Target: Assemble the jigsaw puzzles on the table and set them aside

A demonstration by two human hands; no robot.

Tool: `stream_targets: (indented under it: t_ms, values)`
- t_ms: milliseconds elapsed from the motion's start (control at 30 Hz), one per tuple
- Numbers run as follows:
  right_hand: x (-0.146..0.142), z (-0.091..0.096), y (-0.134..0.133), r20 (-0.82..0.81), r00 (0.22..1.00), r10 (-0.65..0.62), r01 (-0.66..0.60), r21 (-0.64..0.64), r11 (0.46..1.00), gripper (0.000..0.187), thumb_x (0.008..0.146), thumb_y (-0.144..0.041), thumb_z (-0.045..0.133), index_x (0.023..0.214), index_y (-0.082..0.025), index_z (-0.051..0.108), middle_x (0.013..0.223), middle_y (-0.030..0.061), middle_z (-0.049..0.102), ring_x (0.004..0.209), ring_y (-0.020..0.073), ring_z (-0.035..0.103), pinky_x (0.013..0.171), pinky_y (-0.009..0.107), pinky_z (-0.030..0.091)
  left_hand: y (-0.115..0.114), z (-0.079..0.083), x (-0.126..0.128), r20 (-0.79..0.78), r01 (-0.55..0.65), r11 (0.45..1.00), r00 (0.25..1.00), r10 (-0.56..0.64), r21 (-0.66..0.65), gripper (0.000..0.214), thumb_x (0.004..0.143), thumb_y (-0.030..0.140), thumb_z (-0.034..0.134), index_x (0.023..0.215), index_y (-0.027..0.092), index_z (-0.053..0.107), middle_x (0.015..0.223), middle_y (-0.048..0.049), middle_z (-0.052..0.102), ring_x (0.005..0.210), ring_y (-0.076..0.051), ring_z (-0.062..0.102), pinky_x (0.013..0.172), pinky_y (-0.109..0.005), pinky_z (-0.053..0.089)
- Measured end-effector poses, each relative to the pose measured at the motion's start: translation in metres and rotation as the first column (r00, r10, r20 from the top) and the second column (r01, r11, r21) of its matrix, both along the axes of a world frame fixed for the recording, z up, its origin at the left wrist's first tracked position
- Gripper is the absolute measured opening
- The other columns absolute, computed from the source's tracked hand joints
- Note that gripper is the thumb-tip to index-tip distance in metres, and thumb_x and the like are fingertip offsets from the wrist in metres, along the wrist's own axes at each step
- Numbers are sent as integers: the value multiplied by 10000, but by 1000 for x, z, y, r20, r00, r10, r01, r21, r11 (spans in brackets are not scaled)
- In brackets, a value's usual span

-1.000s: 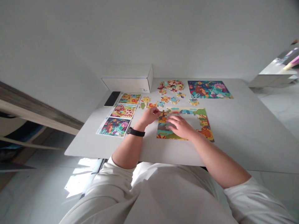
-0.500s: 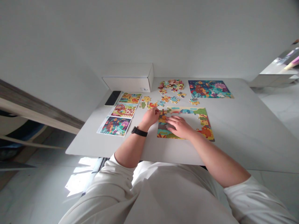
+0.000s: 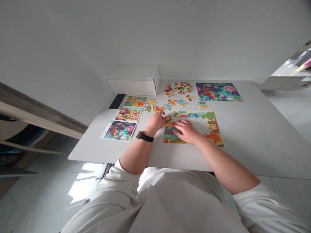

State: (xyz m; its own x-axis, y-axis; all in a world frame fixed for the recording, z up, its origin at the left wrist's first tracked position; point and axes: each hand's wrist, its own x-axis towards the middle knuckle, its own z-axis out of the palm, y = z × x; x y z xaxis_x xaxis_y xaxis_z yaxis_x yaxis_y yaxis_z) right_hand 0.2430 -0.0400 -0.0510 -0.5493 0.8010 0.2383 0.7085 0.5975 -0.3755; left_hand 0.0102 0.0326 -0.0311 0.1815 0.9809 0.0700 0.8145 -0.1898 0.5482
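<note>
A half-built jigsaw frame [image 3: 211,124] lies on the white table [image 3: 255,136] in front of me. My left hand [image 3: 156,121], with a black watch on its wrist, rests at the frame's upper left corner, fingers curled on a puzzle piece there. My right hand [image 3: 186,130] lies flat on the frame's left side, fingers stretched out and pressing down. Loose pieces [image 3: 173,103] are scattered just beyond the frame, and a heap of pieces [image 3: 178,87] sits farther back.
A finished blue puzzle [image 3: 217,92] lies at the back right. Three picture cards [image 3: 127,115] lie in a column at the left, beside a black phone [image 3: 117,101]. A white box [image 3: 134,82] stands against the wall. The table edge runs close to my body.
Both hands have stayed at the frame's left corner. My left hand has shifted slightly right and forward along the corner piece; my right hand has barely moved.
</note>
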Motion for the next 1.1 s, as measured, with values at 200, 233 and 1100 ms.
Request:
stream_targets:
  t_ms: [200,233,1100]
  values:
    - [-1,2,-1,-12,1000,11,-11,-16,1000,482,1044,-348,647,1516,-257,688,1577,99,662,1439,349,596,1255,595,421,0,10,-14,54,150,987,987,-153,55,256,906,267,787,1155,221,758,937,-57,777,868,-240,706,848,-321,508]
    - [-2,3,-1,-14,1000,15,-15,-17,1000,491,1044,-348,648,1526,-263,680,1584,97,657,1441,350,594,1255,598,419,0,10,-15,50,169,984,984,-172,53,261,888,254,798,1146,227,767,929,-50,777,863,-236,705,853,-318,506]
    - [2,6,0,-77,997,-27,28,11,1000,449,1034,-375,689,1467,-259,718,1519,103,705,1453,331,604,1265,557,430,4,8,-15,37,142,986,989,-146,92,206,937,267,740,1135,225,772,955,-53,791,860,-224,724,819,-320,551]
